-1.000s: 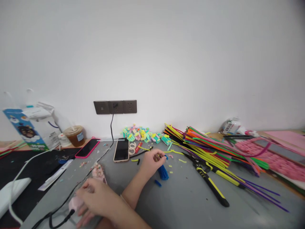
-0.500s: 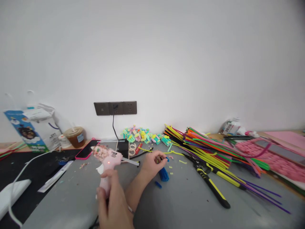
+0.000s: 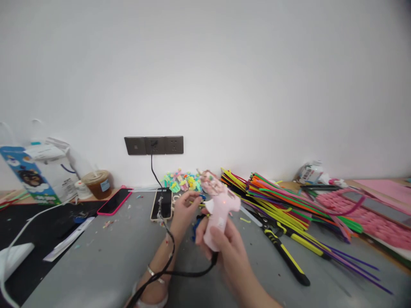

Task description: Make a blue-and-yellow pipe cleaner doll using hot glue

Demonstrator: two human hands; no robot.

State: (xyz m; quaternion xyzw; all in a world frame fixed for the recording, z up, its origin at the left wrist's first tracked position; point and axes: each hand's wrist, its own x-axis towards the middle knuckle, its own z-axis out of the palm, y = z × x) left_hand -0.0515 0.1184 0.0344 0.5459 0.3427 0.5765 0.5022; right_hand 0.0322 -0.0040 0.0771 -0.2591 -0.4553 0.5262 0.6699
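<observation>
Wall [image 3: 257, 85]: white and bare but for a row of dark sockets [image 3: 154, 145], with a plug in the middle one.
Worktop [image 3: 96, 265]: grey, strewn with small scraps.
Stems [image 3: 289, 205]: a fuzzy, many-coloured bundle spread to the right, near the wall.
Mat [image 3: 32, 235]: black, at the far left, with a bag [image 3: 32, 175] standing behind it.
Right hand [image 3: 233, 246]: grip wrapped around the handle of the glue gun [image 3: 221, 209].
Left hand [image 3: 184, 214]: just left of the gun; grip pinching a small blue piece [image 3: 202, 197] at the fingertips.
Glue gun: pink, held above the worktop between the left hand and the stems; nozzle end tilted up and to the left, a red light glowing on its side, a clear stick jutting from its rear.
Cord [image 3: 184, 273]: black, running down from the sockets, crossing in front of the left forearm, another stretch meeting the base of the gun's handle.
Cutters [image 3: 287, 256]: yellow and black, lying against the stems, handles parted.
Phones: a pink one [image 3: 114, 202] near the cup [image 3: 96, 184], a pale-edged one [image 3: 167, 203] behind the left hand.
Pastel pieces [image 3: 184, 182]: heaped by the wall.
Blue bundle [image 3: 194, 231]: between the hands, partly hidden.
</observation>
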